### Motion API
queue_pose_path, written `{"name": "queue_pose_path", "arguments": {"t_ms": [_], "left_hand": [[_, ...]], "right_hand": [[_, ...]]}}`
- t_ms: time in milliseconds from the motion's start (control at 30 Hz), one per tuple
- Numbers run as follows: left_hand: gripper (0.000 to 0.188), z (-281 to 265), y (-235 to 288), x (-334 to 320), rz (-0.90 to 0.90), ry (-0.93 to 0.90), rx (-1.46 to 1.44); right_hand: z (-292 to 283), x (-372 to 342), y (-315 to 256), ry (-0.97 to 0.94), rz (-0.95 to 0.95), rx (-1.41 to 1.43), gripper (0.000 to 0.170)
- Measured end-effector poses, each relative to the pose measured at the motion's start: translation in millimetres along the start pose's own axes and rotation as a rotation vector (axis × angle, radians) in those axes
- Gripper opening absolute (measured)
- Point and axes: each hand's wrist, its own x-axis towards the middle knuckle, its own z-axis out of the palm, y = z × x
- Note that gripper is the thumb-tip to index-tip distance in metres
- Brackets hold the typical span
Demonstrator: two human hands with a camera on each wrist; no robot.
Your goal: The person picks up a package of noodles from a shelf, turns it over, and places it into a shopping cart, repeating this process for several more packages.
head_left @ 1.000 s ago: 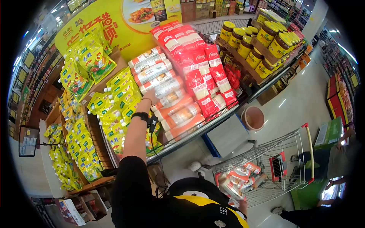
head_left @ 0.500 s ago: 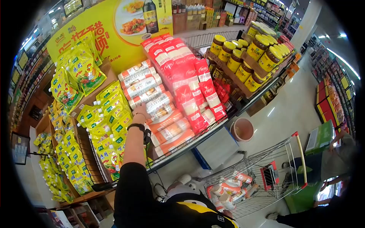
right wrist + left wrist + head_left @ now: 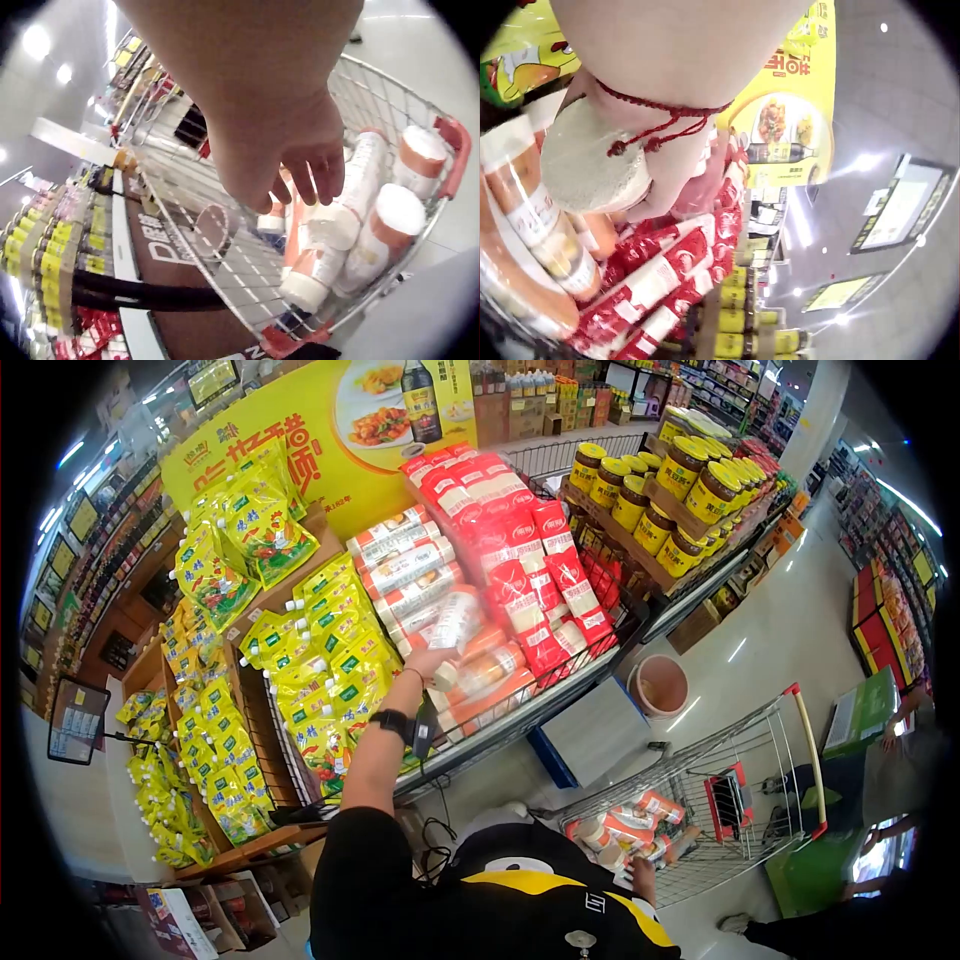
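My left hand (image 3: pixel 432 662) grips a cylindrical pack of dried noodles (image 3: pixel 458 622) in orange and white wrapping, held tilted over the display. In the left wrist view, the pack's pale round end (image 3: pixel 592 161) faces the camera, while the fingers are partly hidden behind it. More such noodle packs (image 3: pixel 410 570) lie in a stacked row under and behind that hand. Over the shopping cart (image 3: pixel 765 845) hangs my right hand (image 3: pixel 300 161), fingers loosely bent downward and holding nothing. Several orange-and-white noodle packs (image 3: pixel 390 225) lie in the cart below those fingers.
Yellow pouches (image 3: pixel 330 650) fill the display's left side; red-and-white noodle packs (image 3: pixel 510 550) stand right of the row. Yellow-lidded jars (image 3: pixel 690 470) are stacked farther right. A grey-topped box (image 3: pixel 595 730) and a pink bucket (image 3: pixel 660 685) sit on the floor. Another person (image 3: pixel 880 790) stands beyond the cart.
My left hand was resting on the noodle packs; now it holds one pack lifted and tilted off the row. My right hand shows more fully beside the cart.
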Motion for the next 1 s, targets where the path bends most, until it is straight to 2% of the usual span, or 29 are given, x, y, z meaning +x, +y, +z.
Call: {"name": "queue_pose_path", "arguments": {"t_ms": [33,100,133,200,233,267,333,433,467,533,567,667,700,767,867,900,1000], "left_hand": [[0.073,3,12,-43,0.142,0.008,-0.018],[0.070,3,18,-79,0.323,0.047,0.143],[0.068,4,20,-95,0.413,0.065,0.224],[0.062,11,26,-138,0.509,0.229,0.476],[0.060,14,31,-160,0.554,0.315,0.604],[0.058,19,37,-185,0.681,0.393,0.631],[0.055,29,47,-230,0.931,0.532,0.684],[0.041,38,50,-256,1.397,0.724,0.735],[0.037,40,49,-263,1.470,0.749,0.789],[0.028,42,53,-269,1.634,0.815,0.891],[0.019,45,49,-269,1.670,0.836,0.945],[0.024,44,40,-266,1.856,0.869,1.030],[0.021,45,37,-263,1.875,0.894,1.012],[0.017,48,32,-256,1.916,0.951,0.978],[0.020,59,24,-248,1.886,1.075,0.793],[0.038,60,17,-237,1.884,1.064,0.773],[0.058,73,-2,-212,1.719,1.034,0.425]], "right_hand": [[0,17,-12,-0.069,-0.133,-0.040,0.023],[10,36,-36,-0.169,-0.333,-0.180,0.026],[25,29,-75,-0.203,-0.405,-0.280,0.027],[75,-14,-142,-0.223,-0.508,-0.039,0.033],[97,-35,-178,-0.325,-0.602,-0.036,0.037],[117,-58,-211,-0.425,-0.694,-0.030,0.041],[153,-122,-267,-0.584,-0.759,0.087,0.044],[182,-178,-321,-0.853,-0.986,0.157,0.064],[188,-194,-330,-0.922,-1.057,0.238,0.070],[194,-215,-335,-0.963,-1.071,0.438,0.079],[193,-222,-335,-0.981,-1.078,0.538,0.084],[179,-240,-328,-0.893,-1.050,0.450,0.089],[181,-234,-320,-0.797,-1.161,0.469,0.087],[175,-235,-305,-0.742,-1.287,0.461,0.085],[167,-239,-306,-0.660,-1.535,0.374,0.082],[163,-239,-306,-0.639,-1.578,0.341,0.082],[156,-249,-302,-0.617,-1.648,0.254,0.084]]}}
